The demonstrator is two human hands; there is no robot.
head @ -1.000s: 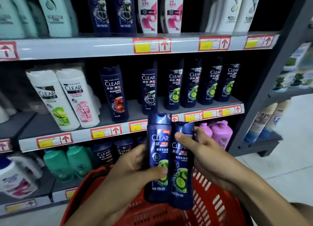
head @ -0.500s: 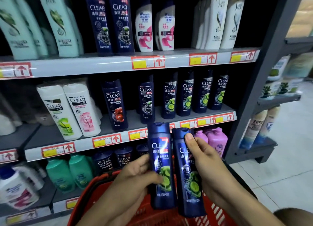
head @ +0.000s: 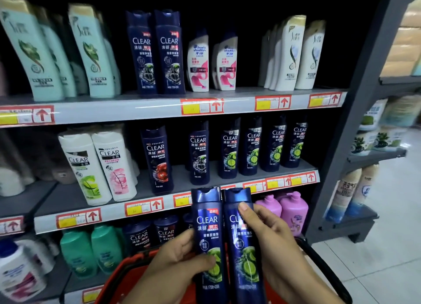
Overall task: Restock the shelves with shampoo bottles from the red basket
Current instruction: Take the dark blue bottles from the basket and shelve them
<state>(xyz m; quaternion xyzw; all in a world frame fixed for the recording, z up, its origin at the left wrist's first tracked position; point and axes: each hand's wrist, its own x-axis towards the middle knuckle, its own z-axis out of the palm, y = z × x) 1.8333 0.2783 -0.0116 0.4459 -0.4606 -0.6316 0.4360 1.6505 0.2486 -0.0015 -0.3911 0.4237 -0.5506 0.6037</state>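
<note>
held dark-blue bottles [head: 208, 235]: "CLEAR"; white shelf bottles [head: 98, 167]: "CLEAR"; price tags [head: 201, 106]: red arrows

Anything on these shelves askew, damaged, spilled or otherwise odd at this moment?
Nothing spilled or damaged. One oddity: on the middle shelf the red-label CLEAR bottle stands alone, with bare gaps either side, while the green-label CLEAR bottles sit in a tight row. The left hand and right hand each hold a matching bottle upright.

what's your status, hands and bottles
Left hand grips one blue Clear bottle, right hand grips the second. Both upright above the red basket. Nothing between them and the shelf.
</note>
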